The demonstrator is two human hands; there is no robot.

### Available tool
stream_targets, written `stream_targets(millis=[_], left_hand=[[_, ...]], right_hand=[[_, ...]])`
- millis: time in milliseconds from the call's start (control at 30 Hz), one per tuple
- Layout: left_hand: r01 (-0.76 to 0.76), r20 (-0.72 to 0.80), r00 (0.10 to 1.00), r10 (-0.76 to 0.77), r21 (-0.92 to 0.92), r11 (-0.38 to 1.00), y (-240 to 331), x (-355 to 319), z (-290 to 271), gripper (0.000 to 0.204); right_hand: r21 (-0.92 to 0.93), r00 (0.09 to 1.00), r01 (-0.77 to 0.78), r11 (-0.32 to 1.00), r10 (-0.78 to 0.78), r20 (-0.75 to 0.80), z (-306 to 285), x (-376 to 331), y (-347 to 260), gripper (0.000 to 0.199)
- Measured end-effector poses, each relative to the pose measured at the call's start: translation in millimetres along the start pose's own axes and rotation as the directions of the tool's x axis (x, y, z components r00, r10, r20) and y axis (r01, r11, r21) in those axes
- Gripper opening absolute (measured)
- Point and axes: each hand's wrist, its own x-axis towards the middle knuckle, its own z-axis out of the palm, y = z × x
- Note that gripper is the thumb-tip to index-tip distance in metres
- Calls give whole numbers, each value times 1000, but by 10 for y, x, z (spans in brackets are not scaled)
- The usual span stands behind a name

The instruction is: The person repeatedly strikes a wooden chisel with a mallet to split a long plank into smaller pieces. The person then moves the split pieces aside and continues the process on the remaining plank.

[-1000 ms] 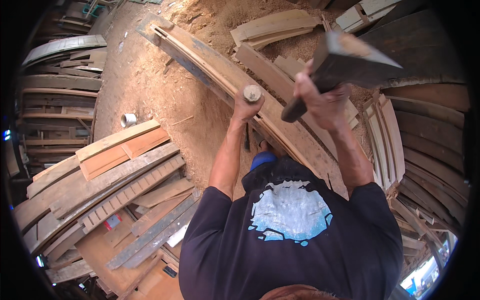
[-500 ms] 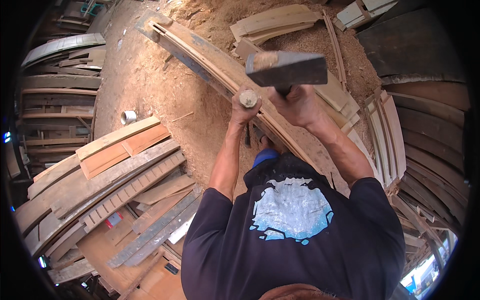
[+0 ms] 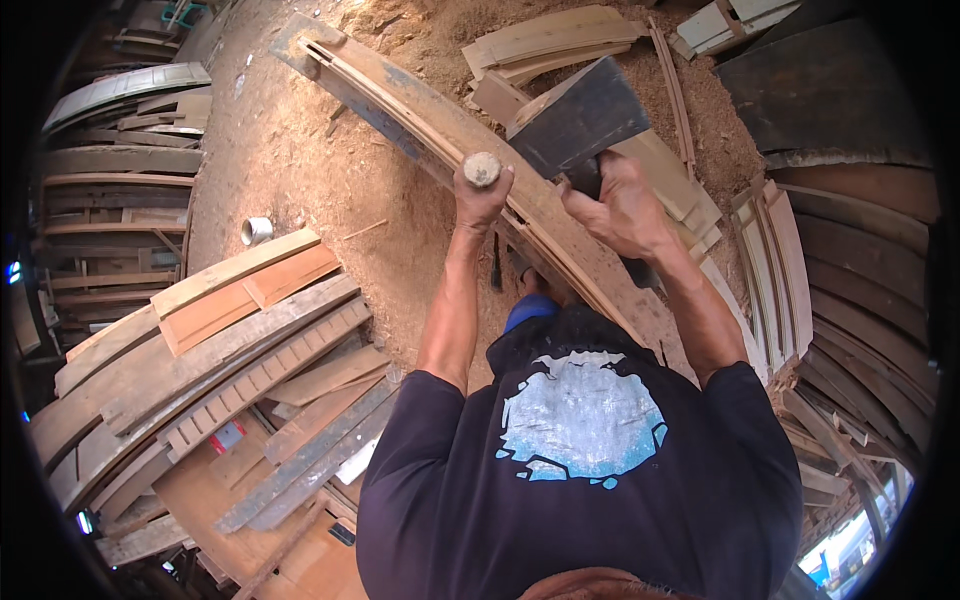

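Note:
My left hand [image 3: 480,208] is wrapped round the upright wooden handle of a chisel [image 3: 482,168]. The handle's pale, battered round end faces up, and its blade is hidden below my fist. In my right hand [image 3: 628,212] I grip a mallet [image 3: 580,118] with a big dark block head and a worn wooden face. The mallet's head is raised to the right of the chisel, apart from it. Beneath my hands a long, narrow wooden piece [image 3: 385,108] with a groove runs diagonally along a broad plank [image 3: 425,92].
Sawdust and shavings cover the ground [image 3: 300,150]. Stacked boards [image 3: 240,340] lie at the left, with a white cup-like container [image 3: 257,231] near them. Cut boards [image 3: 550,40] lie at the far side, and framed wooden panels [image 3: 780,270] stand at the right. A bare foot shows below the plank.
The mallet's head has tilted and shifted right, its broad dark side now showing. My left hand with the chisel has moved slightly up and left along the plank.

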Motion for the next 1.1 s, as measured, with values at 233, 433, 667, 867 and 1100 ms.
stream_targets(millis=[233,433,667,867,1100], left_hand=[[36,38,999,-39,60,998,104,-10,124,18],[-132,239,967,88,175,976,225,-3,417,27],[-45,195,981,5,203,978,15,-157,224,23],[-214,211,962,173,189,958,147,-226,145,32],[-99,117,989,91,63,993,-83,-341,58,35]], right_hand=[[193,986,66,979,-35,-161,-262,-3,-299,25],[-421,996,-26,906,62,71,85,151,370,30],[-201,990,79,977,-100,-97,13,126,105,21],[-530,985,110,841,-20,172,424,144,546,22],[-315,962,-44,948,125,241,284,11,125,35]])
